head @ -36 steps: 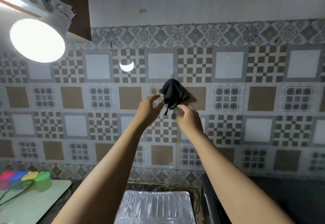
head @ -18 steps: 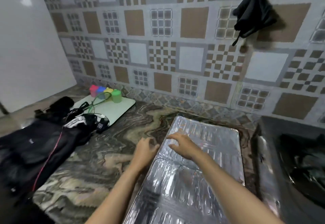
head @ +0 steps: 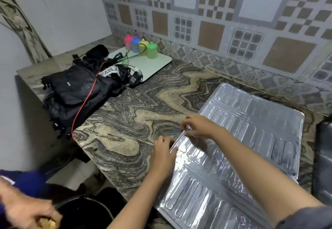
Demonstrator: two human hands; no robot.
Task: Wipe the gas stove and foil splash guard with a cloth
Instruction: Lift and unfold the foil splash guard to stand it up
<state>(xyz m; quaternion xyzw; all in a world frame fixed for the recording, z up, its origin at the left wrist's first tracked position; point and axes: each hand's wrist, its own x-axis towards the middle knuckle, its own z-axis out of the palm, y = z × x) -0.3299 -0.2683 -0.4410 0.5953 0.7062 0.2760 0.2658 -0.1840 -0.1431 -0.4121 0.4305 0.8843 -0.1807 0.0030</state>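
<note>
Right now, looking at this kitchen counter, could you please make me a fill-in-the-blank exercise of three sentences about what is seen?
1. The left hand and the right hand grip the ___ edge of the foil splash guard.
2. The cup nearest the guard is ___.
3. The cord lying across the black bag is ___.

Missing words: left; green; red.
</note>
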